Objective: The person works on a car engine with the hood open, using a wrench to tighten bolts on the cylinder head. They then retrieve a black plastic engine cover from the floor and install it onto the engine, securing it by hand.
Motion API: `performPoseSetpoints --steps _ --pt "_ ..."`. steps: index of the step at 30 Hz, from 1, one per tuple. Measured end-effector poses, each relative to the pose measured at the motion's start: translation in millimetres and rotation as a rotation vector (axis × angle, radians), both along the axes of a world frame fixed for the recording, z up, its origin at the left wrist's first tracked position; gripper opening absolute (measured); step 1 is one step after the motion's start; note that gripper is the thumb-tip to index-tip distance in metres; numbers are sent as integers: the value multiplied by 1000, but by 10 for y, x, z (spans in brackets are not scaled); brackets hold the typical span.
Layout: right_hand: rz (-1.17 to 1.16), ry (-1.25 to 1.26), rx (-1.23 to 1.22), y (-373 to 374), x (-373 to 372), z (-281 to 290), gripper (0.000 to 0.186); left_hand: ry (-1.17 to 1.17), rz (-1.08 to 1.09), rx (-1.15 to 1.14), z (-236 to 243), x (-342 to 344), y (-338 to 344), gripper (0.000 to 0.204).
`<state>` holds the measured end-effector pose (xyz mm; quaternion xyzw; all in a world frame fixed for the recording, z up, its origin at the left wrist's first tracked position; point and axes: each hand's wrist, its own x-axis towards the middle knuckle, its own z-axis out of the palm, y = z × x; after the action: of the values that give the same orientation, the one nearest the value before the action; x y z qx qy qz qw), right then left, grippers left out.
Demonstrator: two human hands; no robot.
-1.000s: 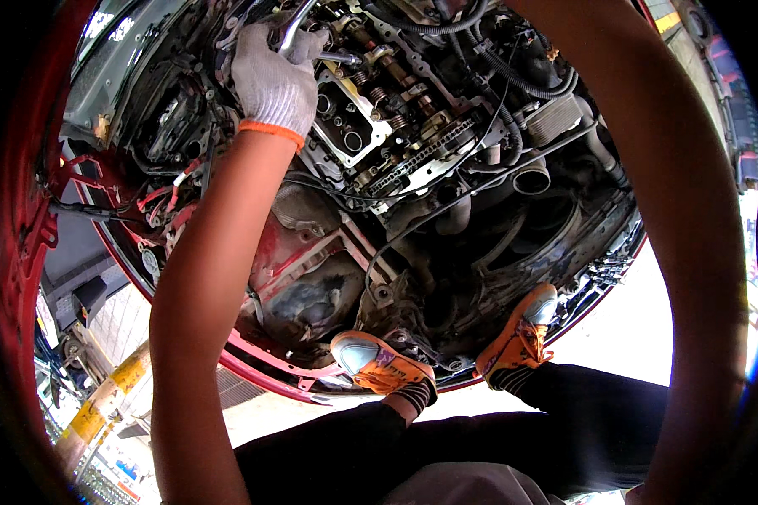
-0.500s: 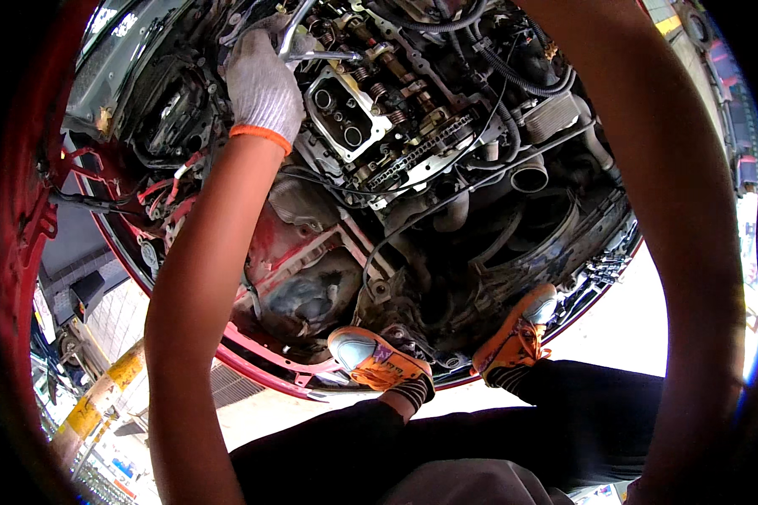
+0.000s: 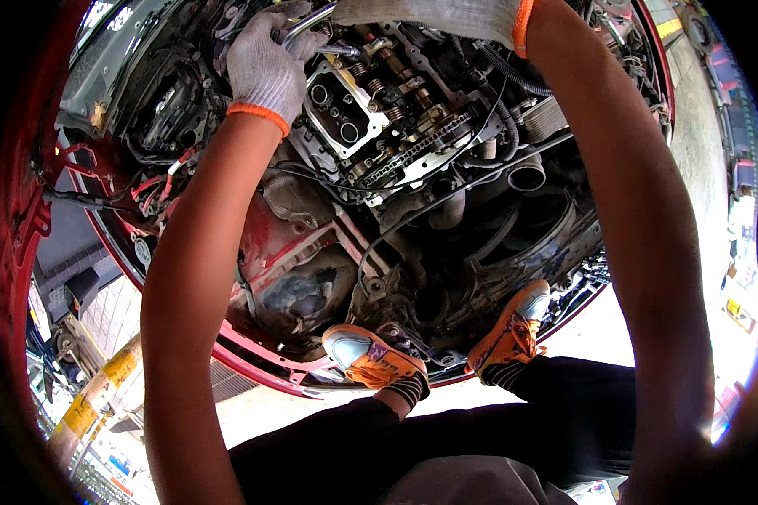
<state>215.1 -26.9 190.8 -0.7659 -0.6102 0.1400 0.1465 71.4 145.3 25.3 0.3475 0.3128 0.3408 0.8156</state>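
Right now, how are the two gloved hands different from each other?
The left hand shows whole, while the right hand is cut off by the picture's top edge. The left hand's fingers wrap a shiny metal tool handle; I cannot tell what the right hand grips. Both wear white knit gloves with orange cuffs and reach over the open engine.

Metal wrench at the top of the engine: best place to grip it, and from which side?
Grip the wrench on its bare shaft, probably from the person's left and above. The shaft slants up to the right; its left end sits under the gloved left hand, the right hand closes in at its upper end, and valve gear crowds beneath it.
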Motion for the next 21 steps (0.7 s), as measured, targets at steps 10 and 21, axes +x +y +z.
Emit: performPoseSetpoints --steps 10,21 --pt "-53 82 64 149 -170 11 46 323 -111 888 8 -257 73 16" --pt "115 -84 85 895 347 -20 42 -91 1 277 5 178 1005 29"
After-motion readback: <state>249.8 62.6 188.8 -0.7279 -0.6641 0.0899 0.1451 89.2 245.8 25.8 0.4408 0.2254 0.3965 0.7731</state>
